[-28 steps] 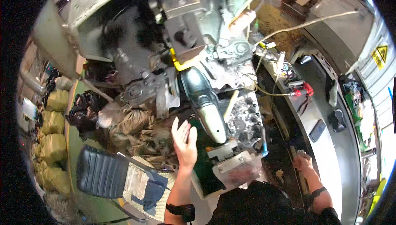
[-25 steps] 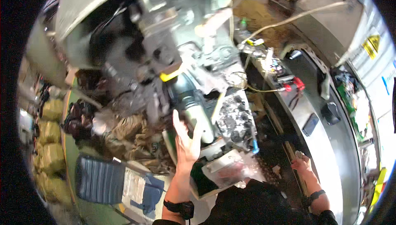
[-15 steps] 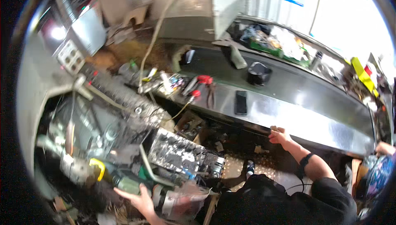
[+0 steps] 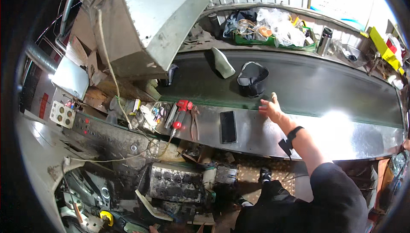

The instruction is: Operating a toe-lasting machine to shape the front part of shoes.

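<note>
My right hand [image 4: 273, 108] reaches over the metal ledge toward the dark conveyor belt, fingers spread and holding nothing. Just beyond it, apart from the fingertips, a black shoe upper [image 4: 253, 79] stands on the belt. Farther back and left lies a pale, curved sole-like piece [image 4: 223, 63]. A black phone [image 4: 228, 127] rests on the ledge to the left of my hand. Only a sliver of my left hand [image 4: 153, 228] shows at the lower edge, beside the machine; its fingers are hidden.
Left on the ledge lie a red-and-grey air tool [image 4: 180, 114], pliers [image 4: 194, 123] and small clutter. Behind the belt stand a green tray [image 4: 256, 41] of plastic bags and a steel flask [image 4: 324, 42]. A sooty machine [image 4: 176, 182] fills the lower left; a metal hood [image 4: 153, 24] overhangs the belt.
My right hand has moved forward from the ledge's front edge toward the black shoe upper, fingers opening out. My left hand has dropped almost out of view. The whole view has shifted.
</note>
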